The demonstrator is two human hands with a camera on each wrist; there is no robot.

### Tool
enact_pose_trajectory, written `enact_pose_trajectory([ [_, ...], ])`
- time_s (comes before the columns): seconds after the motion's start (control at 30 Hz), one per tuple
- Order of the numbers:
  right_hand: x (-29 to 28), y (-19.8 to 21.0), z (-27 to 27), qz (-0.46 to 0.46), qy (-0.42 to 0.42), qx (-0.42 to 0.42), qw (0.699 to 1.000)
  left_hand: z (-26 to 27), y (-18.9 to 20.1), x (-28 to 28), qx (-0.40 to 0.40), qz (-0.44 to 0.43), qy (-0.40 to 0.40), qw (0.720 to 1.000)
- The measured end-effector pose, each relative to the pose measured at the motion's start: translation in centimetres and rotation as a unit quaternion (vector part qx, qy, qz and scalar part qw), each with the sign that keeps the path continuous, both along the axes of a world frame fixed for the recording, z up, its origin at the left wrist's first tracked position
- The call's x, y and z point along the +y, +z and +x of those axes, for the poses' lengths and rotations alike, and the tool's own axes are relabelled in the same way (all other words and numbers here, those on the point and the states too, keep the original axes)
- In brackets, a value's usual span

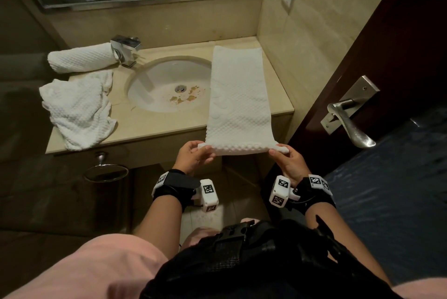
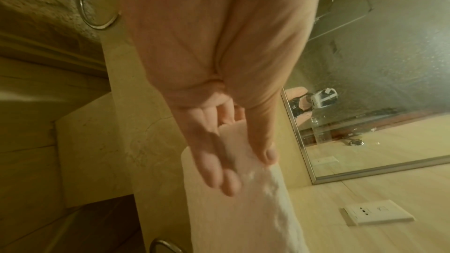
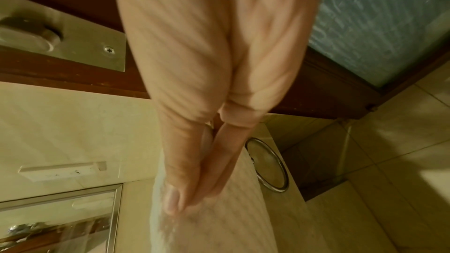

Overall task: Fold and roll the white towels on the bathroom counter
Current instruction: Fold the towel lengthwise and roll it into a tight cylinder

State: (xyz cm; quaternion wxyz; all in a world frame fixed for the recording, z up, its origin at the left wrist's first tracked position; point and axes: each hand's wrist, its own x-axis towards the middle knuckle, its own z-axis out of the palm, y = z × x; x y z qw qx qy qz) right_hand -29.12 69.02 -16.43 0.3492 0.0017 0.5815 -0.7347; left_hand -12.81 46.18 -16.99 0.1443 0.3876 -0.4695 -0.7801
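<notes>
Both hands, left hand (image 1: pixel 193 157) and right hand (image 1: pixel 287 161), pinched the near corners of the folded towel (image 1: pixel 238 95), whose long axis ran straight away from the fingers along the worktop (image 1: pixel 154 124), right of the sink (image 1: pixel 159 81).

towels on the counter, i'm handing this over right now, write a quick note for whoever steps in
Left hand: pinches the near left corner of the folded towel.
Right hand: pinches the near right corner.
Folded towel: a long strip lying on the counter right of the sink, its near end lifted off the front edge.
Done: one rolled towel lies left of the faucet.
Left: roll this strip, then fold and roll the crumpled towel at the counter's left front.
</notes>
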Motion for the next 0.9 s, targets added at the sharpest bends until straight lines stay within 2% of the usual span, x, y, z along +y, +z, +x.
enact_pose_trajectory([
  [0.13, -0.3, -0.3, 0.0, 0.001, -0.028, -0.021, 0.999, -0.6, -0.5, -0.2, -0.063, -0.066, -0.003, 0.996],
  [0.23, -0.5, -0.3, 0.0, 0.018, -0.028, -0.033, 0.999, -0.6, -0.7, 0.0, -0.084, -0.075, 0.004, 0.994],
  [0.5, -0.4, -0.5, -0.1, 0.047, 0.002, -0.088, 0.995, -0.2, -1.4, -0.1, -0.07, -0.006, 0.026, 0.997],
  [0.73, -1.0, -0.9, 0.1, 0.043, -0.042, -0.134, 0.989, -0.3, -1.7, 0.4, -0.096, 0.027, 0.051, 0.994],
  [0.9, -1.5, -0.6, 0.6, 0.082, -0.063, -0.135, 0.985, -0.6, -1.9, 0.5, -0.143, 0.05, 0.064, 0.986],
])
